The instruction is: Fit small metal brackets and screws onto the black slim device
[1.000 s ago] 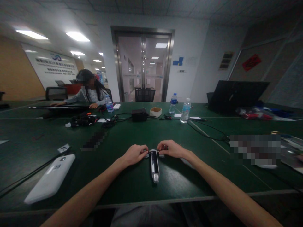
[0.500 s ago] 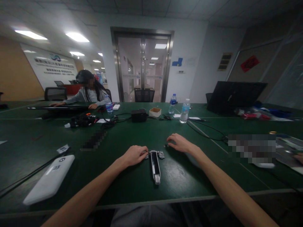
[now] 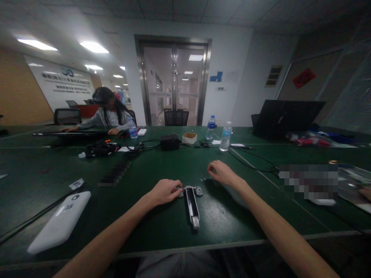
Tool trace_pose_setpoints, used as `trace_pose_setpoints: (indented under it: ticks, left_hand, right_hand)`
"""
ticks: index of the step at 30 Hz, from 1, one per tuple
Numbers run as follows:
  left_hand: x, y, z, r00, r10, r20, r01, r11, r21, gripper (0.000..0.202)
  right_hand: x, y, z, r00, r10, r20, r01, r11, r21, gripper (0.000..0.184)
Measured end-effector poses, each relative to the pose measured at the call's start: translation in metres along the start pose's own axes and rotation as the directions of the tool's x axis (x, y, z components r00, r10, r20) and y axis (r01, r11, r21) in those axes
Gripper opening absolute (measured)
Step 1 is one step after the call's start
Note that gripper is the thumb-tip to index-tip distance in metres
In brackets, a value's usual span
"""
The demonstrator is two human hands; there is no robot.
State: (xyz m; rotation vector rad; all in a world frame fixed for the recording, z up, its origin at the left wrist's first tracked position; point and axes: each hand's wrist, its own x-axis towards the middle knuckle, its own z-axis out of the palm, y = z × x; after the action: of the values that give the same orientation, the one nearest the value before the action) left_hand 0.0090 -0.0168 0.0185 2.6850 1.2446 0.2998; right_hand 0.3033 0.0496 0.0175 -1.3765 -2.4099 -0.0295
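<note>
On the dark green table in front of me lies a silvery metal hinge (image 3: 191, 206), with a long channel-shaped arm pointing toward me and a winged plate at its far end. My left hand (image 3: 165, 192) is closed at the left wing, thumb and forefinger pinching it. Farther right, my right hand (image 3: 222, 172) is just above the table with its fingers curled into a pinch. Whatever may be between those fingertips is too small or hidden to make out. A few tiny metal pieces (image 3: 203, 179), perhaps screws, lie just left of my right fingertips.
A white phone-like slab (image 3: 60, 224) lies at the left. Behind my hands are a black box (image 3: 169, 142) with cables, a small open carton (image 3: 189, 138) and water bottles (image 3: 225, 137). Another person (image 3: 107, 112) sits across at the left; a hand (image 3: 365, 192) shows at the right edge.
My right hand has drawn its fingers together and shifted slightly up and right. The hinge's near end has swung a little to the right, while my left hand stays at its wing.
</note>
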Motion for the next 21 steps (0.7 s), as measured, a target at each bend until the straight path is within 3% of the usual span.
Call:
trace_pose_setpoints:
  ticks: [2, 4, 7, 10, 14, 18, 21]
  left_hand:
    - [0.000, -0.001, 0.000, 1.000, -0.013, -0.026, 0.013, 1.000, -0.006, 0.028]
    - [0.001, -0.001, 0.000, 0.998, -0.023, -0.061, 0.022, 1.000, -0.008, 0.027]
    - [0.000, -0.001, 0.000, 0.993, -0.027, -0.118, 0.027, 1.000, -0.004, 0.025]
    - [0.000, 0.001, 0.000, 0.984, -0.022, -0.177, 0.020, 1.000, -0.008, 0.023]
    - [0.000, 0.005, 0.002, 0.969, 0.001, -0.249, -0.001, 1.000, 0.000, 0.023]
    - [0.001, 0.010, 0.007, 0.958, 0.072, -0.277, -0.072, 0.997, 0.012, 0.020]
    - [0.001, 0.012, 0.009, 0.953, 0.119, -0.278, -0.121, 0.993, 0.010, 0.013]
  right_hand:
    - [-0.001, -0.001, -0.008, 0.978, 0.077, -0.195, -0.080, 0.997, -0.008, 0.012]
    - [-0.001, -0.001, -0.012, 0.926, 0.133, -0.352, -0.131, 0.991, 0.029, 0.013]
    - [0.000, -0.005, -0.012, 0.872, 0.174, -0.457, -0.116, 0.981, 0.153, 0.014]
    - [0.001, -0.017, -0.007, 0.897, 0.181, -0.402, -0.053, 0.950, 0.309, 0.013]
    - [-0.001, -0.048, 0.004, 0.985, 0.043, -0.168, 0.046, 0.868, 0.494, 0.017]
    - [-0.006, -0.078, 0.016, 0.990, -0.141, -0.013, 0.121, 0.800, 0.587, 0.019]
    - [-0.009, -0.088, 0.021, 0.982, -0.186, 0.033, 0.126, 0.777, 0.616, 0.021]
